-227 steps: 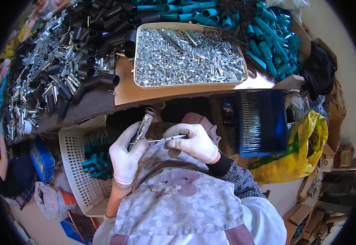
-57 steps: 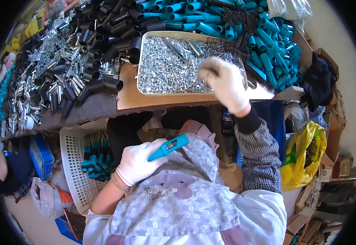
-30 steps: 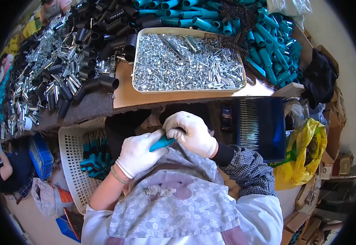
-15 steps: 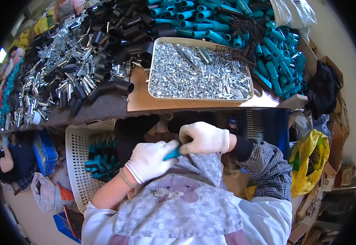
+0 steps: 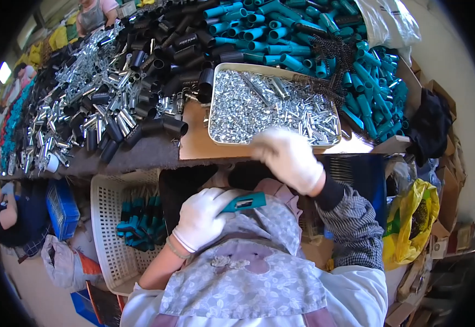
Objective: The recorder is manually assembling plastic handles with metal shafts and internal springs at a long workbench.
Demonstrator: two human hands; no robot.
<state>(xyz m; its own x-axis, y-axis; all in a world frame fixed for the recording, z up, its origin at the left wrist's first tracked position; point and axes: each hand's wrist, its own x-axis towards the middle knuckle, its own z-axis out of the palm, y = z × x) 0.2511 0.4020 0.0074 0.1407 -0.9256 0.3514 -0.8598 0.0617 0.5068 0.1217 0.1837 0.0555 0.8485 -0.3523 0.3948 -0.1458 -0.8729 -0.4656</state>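
Observation:
My left hand (image 5: 202,218), in a white glove, is closed around a teal plastic sleeve (image 5: 247,203) above my lap. Its free end points right, and a slot in its side shows something silvery inside. My right hand (image 5: 291,161), gloved too, hangs over the front edge of a cream tray (image 5: 215,139). Motion smears its fingers, so whether they hold anything does not show. Small shiny metal pieces (image 5: 237,117) fill the tray, with short pins at its right side.
Black tubes (image 5: 185,52), clear and chrome parts, and teal sleeves (image 5: 289,49) are heaped on the table, dark springs (image 5: 330,65) among them. A white basket (image 5: 104,218) with teal pieces stands at my left. A yellow bag (image 5: 412,218) lies at right. Another person (image 5: 93,16) is at far left.
My right hand has left the teal sleeve and moved up and right to the tray's front edge. The sleeve stays in my left hand, more of it now showing.

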